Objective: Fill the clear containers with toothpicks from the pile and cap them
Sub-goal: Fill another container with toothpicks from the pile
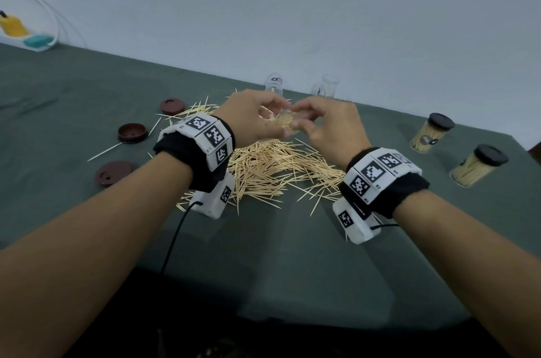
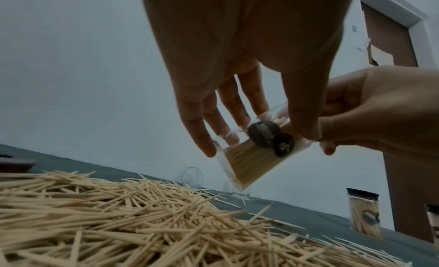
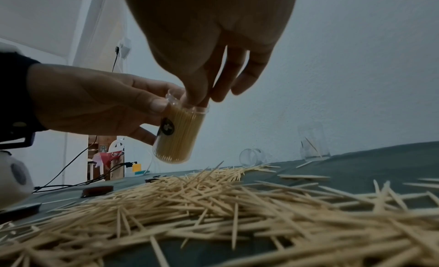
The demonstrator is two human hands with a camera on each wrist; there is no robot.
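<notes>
1. Clear plastic container (image 3: pixel 177 134), nearly full of toothpicks, sits tilted in the left hand (image 1: pixel 248 120), whose fingers and thumb curl round its wall above the pile (image 1: pixel 278 170).
2. Right hand (image 1: pixel 330 129) pinches its fingertips (image 3: pixel 202 98) at the open mouth, seemingly pressing sticks in.
3. Keep the mouth angled upward and seat the sticks parallel, or they may jam and spill.
4. Three brown caps (image 1: pixel 132 132) lie to the left on the counter (image 1: pixel 263 255); one goes on next.

Toothpick pile (image 1: pixel 272 170) mid-table; loose caps (image 1: pixel 132 132) left; capped containers (image 1: pixel 430 133) right; uncapped containers (image 1: pixel 327 87) behind.
</notes>
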